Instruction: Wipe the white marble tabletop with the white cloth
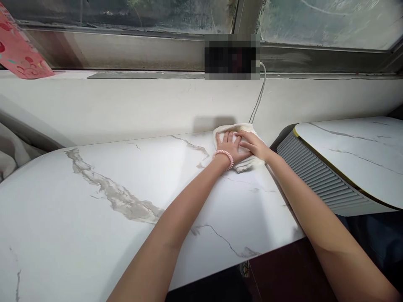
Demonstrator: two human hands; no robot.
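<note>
A white cloth (242,167) lies bunched on the marble-patterned tabletop (151,167), by the back corner near the wall. My left hand (231,147), with a pink coiled band (231,160) at its wrist, presses flat on the cloth, fingers spread. Close against it, my right hand (256,146) also rests on the cloth. Its fingers are stretched out toward the left hand and partly overlap it. Parts of the cloth are hidden under both hands.
Behind the tabletop runs a white wall (126,100) below a window frame (141,50). A blurred-out dark object (232,57) on the sill has a white cable (260,94) hanging down. A ribbed cabinet (317,176) stands at right; a pink printed item (22,50) is at upper left.
</note>
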